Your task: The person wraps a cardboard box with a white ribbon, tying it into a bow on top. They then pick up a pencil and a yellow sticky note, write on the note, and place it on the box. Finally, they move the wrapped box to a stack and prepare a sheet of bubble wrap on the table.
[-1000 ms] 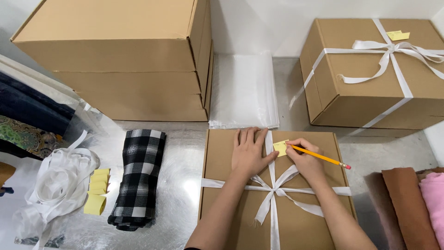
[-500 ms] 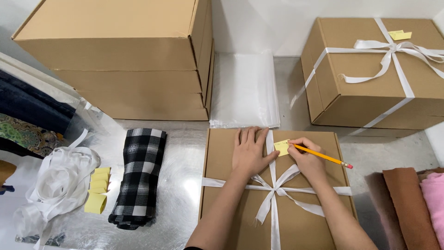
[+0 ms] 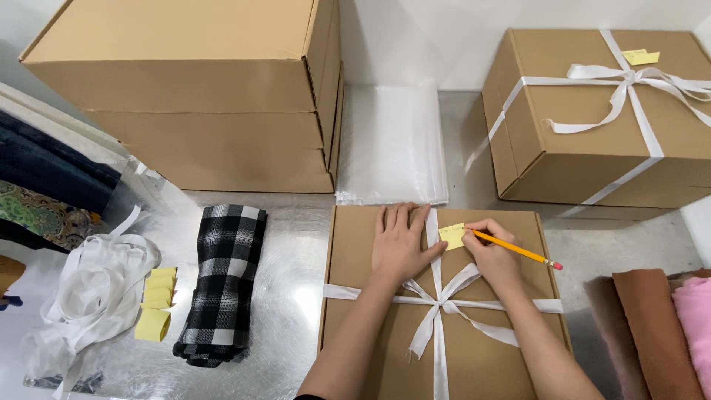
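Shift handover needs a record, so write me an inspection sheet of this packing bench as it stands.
Surface: shiny silver bench top, partly covered.
Job's things: brown box tied with white ribbon; yellow sticky note on its lid; yellow pencil with its tip at the note.
Clutter: folded black-and-white checked cloth, loose ribbon pile, spare yellow notes, clear plastic bags, folded brown and pink fabric.
Grippers: left hand flat on the lid beside the note; right hand holds the pencil.
Cables: nothing seen.
Surroundings: stacked plain cartons; second ribboned box bearing a note; dark and patterned cloths at left.
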